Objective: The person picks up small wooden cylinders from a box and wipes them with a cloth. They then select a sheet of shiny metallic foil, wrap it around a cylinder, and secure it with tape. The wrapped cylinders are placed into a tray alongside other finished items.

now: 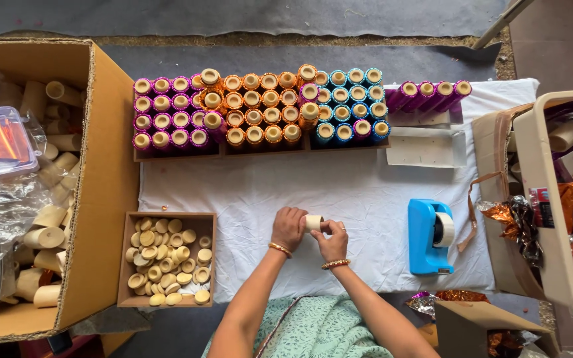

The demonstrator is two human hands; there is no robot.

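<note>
Tube: plain beige cardboard tube (313, 222), short and bare of foil, held just above the white cloth (366, 192) at the middle of the table.
Left hand (288, 227): fingers closed around the tube's left end; its grip is pinching the tube.
Right hand (332, 240): fingertips pressed to the tube's right end and underside, likewise pinching it.
Caps: small box of round beige discs (167, 258) just left of the hands, still well filled.
Done: rows of foil-wrapped tubes (260, 106) in magenta, orange and blue stand upright at the far edge; four purple ones (432, 93) lie beside them.
Left: judging by the large carton of bare tubes (48, 232) at left, much stock is not yet wrapped.
Nearby: blue tape dispenser (430, 235) to the right; bin of crumpled foil (558, 199) beyond it.
</note>
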